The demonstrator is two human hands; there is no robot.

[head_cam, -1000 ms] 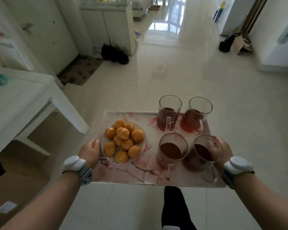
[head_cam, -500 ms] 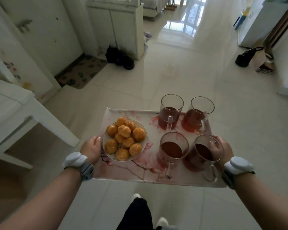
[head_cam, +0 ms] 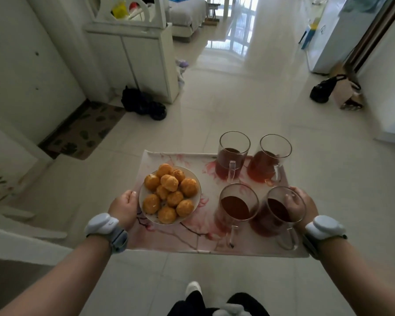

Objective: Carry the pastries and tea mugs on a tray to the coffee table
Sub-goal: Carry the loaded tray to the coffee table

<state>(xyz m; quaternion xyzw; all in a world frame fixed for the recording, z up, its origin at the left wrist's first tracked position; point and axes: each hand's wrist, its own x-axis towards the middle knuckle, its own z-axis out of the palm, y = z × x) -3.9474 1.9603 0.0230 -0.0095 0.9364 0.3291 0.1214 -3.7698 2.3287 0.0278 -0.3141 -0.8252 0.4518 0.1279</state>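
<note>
I hold a pale tray (head_cam: 192, 241) with a pink branch pattern level in front of me over the tiled floor. My left hand (head_cam: 123, 208) grips its left edge and my right hand (head_cam: 302, 207) grips its right edge, partly behind a mug. On the tray's left part stands a white plate (head_cam: 144, 215) piled with several round golden pastries (head_cam: 169, 192). Several glass mugs of dark tea (head_cam: 234, 156) stand on its right part in two rows. No coffee table is in view.
A white cabinet (head_cam: 144, 62) with black shoes (head_cam: 144, 104) at its foot stands ahead left, beside a brown doormat (head_cam: 82, 131). A black bag (head_cam: 322, 88) lies ahead right by a wall. A white table edge (head_cam: 14, 245) is at my left. Open floor runs ahead toward a bright window.
I have walked forward with the tray. The white table has slid back to my left, and the cabinet and shoes have come nearer. Both hands keep the same hold.
</note>
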